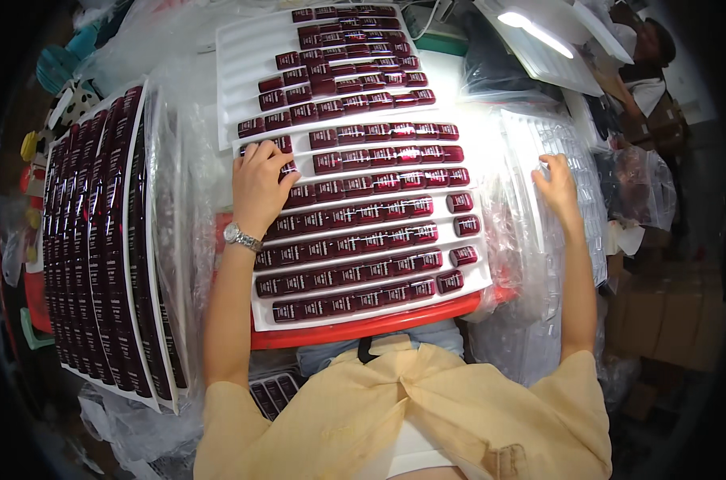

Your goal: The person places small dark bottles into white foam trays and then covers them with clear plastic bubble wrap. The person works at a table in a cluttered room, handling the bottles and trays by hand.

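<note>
A white ridged tray (305, 160) lies before me, filled with rows of small dark red glossy bottles (351, 212) with pale print. My left hand (260, 180), a watch on its wrist, is bent over bottles at the tray's left end. Its fingers and thumb close round a dark red bottle (289, 168), which they partly hide. Off to the right, my right hand (559, 186) is over a stack of clear moulded plastic pieces (583, 172). Its thumb and fingers come together at a small pale bit, too glaring to make out.
Behind lies another white tray (247, 64) with similar bottles. At the left, loaded trays (99, 240) stand tilted beside plastic wrap. A red surface (363, 326) shows under the near tray. A bright lamp (535, 34) is at the upper right; cardboard boxes (659, 316) stand at right.
</note>
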The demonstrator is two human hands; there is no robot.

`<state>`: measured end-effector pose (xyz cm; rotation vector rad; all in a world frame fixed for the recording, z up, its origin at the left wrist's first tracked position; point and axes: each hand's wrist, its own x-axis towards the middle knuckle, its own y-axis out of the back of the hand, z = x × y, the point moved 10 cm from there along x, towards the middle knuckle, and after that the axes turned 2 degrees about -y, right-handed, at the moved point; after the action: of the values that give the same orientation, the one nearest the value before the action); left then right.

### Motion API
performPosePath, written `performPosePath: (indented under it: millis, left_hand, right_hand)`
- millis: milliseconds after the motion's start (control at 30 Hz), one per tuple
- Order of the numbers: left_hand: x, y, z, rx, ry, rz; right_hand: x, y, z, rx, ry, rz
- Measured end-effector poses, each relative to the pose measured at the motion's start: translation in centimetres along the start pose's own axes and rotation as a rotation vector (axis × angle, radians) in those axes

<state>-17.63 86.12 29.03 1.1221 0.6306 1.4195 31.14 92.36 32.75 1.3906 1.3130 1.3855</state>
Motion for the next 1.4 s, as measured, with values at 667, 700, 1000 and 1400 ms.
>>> performPosePath:
  millis: [667,700,1000,1400]
  left_hand:
    - [-1.4,2.3,3.3,-0.136,-0.110,0.283]
    - [-0.4,1.4,2.8,-0.158,-0.116,0.210]
    - [-0.5,2.3,-0.4,-0.083,-0.128,0.153]
    - [-4.0,3.3,7.3,-0.707,-0.047,0.202]
  right_hand:
    - [-2.3,1.2,-15.7,0.441,-0.119,-0.169]
    - [-3.0,4.9,-13.6,0.072,0.199,0.234]
    - [-3.8,2.4,-3.7,0.236,-0.115,-0.011]
    - [-3.6,-2.5,-29.9,1.307,-0.141,-0.371]
